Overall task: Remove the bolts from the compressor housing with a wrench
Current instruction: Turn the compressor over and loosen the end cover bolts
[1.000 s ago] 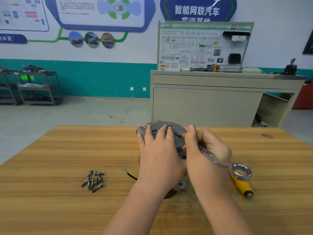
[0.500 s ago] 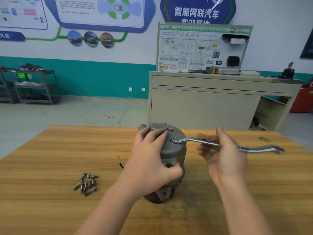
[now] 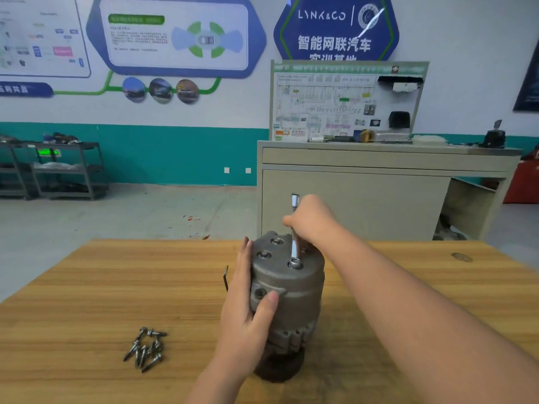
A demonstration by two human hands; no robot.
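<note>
Between the hands on the wooden table (image 3: 87, 287), one compressor housing (image 3: 291, 295) stands; left hand (image 3: 248, 310) grips it, right hand (image 3: 313, 220) clasps one wrench (image 3: 294, 246). Left: perhaps eight bolts (image 3: 145, 348).

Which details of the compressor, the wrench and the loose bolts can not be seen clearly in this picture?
- Head view: the bolt head is covered by the ring end of the wrench.
- The right hand hides the wrench's middle.
- The left hand covers the left flank of the compressor housing.
- The loose bolts overlap; their number is uncertain.
</note>
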